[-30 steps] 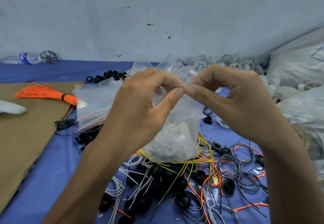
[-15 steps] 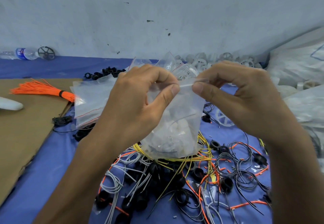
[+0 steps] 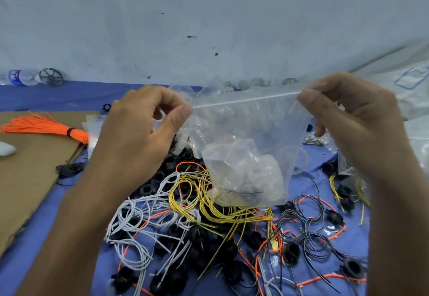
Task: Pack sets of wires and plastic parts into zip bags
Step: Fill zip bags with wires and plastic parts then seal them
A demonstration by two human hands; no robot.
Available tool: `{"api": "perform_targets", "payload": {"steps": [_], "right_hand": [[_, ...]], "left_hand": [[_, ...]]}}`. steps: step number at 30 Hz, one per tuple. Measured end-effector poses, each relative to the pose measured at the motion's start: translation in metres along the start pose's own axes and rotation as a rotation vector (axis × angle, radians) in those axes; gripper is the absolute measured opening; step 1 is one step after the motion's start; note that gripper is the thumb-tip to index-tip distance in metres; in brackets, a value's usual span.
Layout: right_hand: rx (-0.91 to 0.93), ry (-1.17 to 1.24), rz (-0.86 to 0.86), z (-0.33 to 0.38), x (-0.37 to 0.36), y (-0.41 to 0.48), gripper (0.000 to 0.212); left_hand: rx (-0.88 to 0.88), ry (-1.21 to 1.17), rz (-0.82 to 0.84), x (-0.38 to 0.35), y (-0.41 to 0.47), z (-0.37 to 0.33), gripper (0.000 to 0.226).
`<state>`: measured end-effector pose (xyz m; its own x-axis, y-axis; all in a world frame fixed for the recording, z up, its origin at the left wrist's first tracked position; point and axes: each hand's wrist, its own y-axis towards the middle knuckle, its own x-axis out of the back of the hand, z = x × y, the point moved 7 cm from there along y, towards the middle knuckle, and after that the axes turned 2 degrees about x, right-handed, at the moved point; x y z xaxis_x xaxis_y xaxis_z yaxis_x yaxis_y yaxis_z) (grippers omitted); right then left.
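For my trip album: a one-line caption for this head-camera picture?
Left hand and right hand pinch the top corners of a filled zip bag above tangled wires.

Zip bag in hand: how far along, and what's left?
Done: the zip bag holds white parts and a dark wire. In hand: left hand and right hand pinch the ends of its zip strip; sealed or not, unclear. Left: yellow wires and black parts lie loose, unpacked.
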<state>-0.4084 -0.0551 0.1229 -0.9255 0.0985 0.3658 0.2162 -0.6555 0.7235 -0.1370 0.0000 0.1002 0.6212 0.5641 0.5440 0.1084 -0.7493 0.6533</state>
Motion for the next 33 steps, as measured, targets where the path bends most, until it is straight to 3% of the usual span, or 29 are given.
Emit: {"api": "perform_targets", "payload": {"steps": [6, 11, 15, 17, 20, 22, 24, 27, 33], "right_hand": [[-0.044, 0.135, -0.153, 0.006, 0.012, 0.000, 0.011], [-0.191, 0.251, -0.447, -0.010, 0.070, -0.020, 0.010], [-0.363, 0.112, -0.710, -0.050, 0.144, -0.066, 0.009], [-0.500, -0.064, -0.748, -0.072, 0.168, -0.097, 0.024], [-0.653, -0.463, -0.530, -0.088, 0.163, -0.130, 0.047], [-0.623, -0.606, -0.355, -0.086, 0.137, -0.132, 0.045], [-0.529, -0.577, -0.277, -0.081, 0.107, -0.122, 0.044], [-0.420, -0.414, -0.170, -0.071, 0.055, -0.098, 0.037], [-0.362, -0.119, -0.012, -0.051, -0.022, -0.040, 0.019]], "left_hand": [[-0.032, -0.041, -0.114, -0.003, 0.003, 0.023, 0.024], [0.024, -0.152, -0.193, -0.003, 0.013, 0.081, 0.028], [0.077, -0.121, -0.211, -0.007, 0.015, 0.100, 0.037], [0.131, -0.102, -0.150, -0.016, 0.014, 0.108, 0.036], [0.256, 0.192, 0.121, -0.036, 0.006, 0.150, 0.005], [0.397, 0.410, 0.439, -0.051, -0.011, 0.193, 0.026], [0.513, 0.531, 0.625, -0.060, -0.027, 0.224, 0.038], [0.568, 0.450, 0.605, -0.071, -0.037, 0.246, 0.043], [0.554, 0.455, 0.282, -0.069, -0.033, 0.287, 0.037]]}}
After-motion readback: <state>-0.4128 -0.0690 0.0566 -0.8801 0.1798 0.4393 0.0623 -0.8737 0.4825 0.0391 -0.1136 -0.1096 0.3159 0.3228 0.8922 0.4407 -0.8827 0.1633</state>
